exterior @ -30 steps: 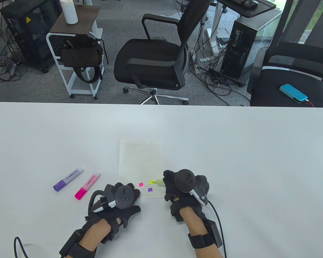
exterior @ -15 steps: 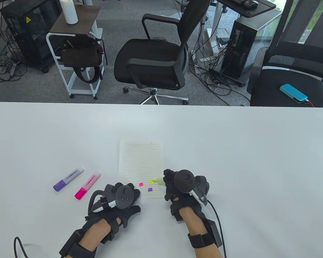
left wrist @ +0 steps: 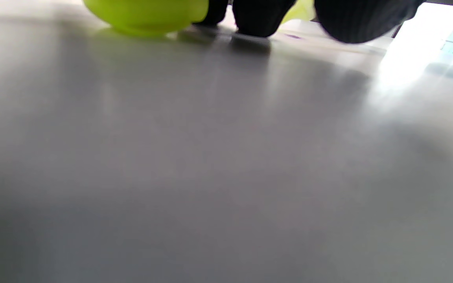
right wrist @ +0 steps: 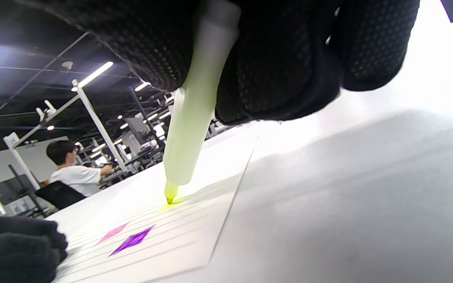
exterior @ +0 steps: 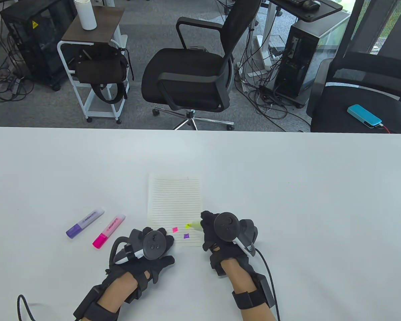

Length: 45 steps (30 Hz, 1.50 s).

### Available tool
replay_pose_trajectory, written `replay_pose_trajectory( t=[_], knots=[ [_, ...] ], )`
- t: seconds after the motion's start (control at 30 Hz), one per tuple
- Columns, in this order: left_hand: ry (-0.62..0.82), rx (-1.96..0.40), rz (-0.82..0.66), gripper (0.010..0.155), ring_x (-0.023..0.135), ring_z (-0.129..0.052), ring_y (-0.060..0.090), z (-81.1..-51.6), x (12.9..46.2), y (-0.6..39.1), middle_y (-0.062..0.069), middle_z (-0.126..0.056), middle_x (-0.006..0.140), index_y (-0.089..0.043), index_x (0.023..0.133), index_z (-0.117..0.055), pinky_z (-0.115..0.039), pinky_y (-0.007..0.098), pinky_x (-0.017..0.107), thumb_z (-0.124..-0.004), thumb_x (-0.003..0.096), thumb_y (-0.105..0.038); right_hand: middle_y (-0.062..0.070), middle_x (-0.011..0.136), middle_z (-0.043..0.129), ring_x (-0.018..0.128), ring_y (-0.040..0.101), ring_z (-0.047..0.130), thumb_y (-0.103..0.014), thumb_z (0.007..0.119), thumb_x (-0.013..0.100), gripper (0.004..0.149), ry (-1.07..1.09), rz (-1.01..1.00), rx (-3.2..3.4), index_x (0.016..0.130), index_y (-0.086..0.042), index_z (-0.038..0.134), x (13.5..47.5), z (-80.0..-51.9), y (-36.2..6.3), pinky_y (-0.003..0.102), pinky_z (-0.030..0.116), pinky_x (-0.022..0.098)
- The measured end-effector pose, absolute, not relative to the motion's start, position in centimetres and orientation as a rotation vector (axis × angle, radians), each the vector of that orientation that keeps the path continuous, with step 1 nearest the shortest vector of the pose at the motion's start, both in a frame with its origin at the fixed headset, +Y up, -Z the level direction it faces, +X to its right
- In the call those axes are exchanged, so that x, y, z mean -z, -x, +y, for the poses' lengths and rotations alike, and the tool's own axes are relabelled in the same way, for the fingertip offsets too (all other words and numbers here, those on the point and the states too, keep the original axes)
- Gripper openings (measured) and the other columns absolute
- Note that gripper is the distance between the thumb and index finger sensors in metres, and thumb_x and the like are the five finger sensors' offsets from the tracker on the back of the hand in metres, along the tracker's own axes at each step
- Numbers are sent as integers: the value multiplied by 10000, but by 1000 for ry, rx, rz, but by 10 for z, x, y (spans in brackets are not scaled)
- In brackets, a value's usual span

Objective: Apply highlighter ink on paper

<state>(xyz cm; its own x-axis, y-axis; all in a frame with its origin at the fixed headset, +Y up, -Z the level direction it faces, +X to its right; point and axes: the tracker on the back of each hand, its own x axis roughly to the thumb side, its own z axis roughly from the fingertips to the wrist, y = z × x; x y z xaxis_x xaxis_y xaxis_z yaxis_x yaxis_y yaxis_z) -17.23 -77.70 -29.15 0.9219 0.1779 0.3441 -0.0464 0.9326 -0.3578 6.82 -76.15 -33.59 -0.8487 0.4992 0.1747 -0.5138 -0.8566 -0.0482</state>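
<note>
Left wrist view sat low over the grey desk (left wrist: pixel 210 165), mostly blurred. A lime-green rounded object (left wrist: pixel 148 13) rested on the desk at the top left edge; what it was could not be told. Black gloved fingertips (left wrist: pixel 260 17) of the left hand hung in from the top edge, touching the desk just beside it. Bright glare (left wrist: pixel 415 67) showed at top right.

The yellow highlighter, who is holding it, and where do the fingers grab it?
The right hand pinches the yellow highlighter around its barrel, above the tip, which touches the paper.
</note>
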Motion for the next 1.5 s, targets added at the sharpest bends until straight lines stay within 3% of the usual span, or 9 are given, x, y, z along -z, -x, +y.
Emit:
replay_pose_trajectory(
  t=[1.5],
  knots=[
    [352, -118, -382, 695, 1073, -461, 455, -777, 292, 172, -4, -436, 1186, -321, 1085, -543, -373, 685, 732, -677, 471, -616, 166, 635, 999, 374, 338, 987, -307, 855, 479, 371, -203, -154, -2634, 822, -177, 909, 333, -756, -70, 590, 788, 473]
  ],
)
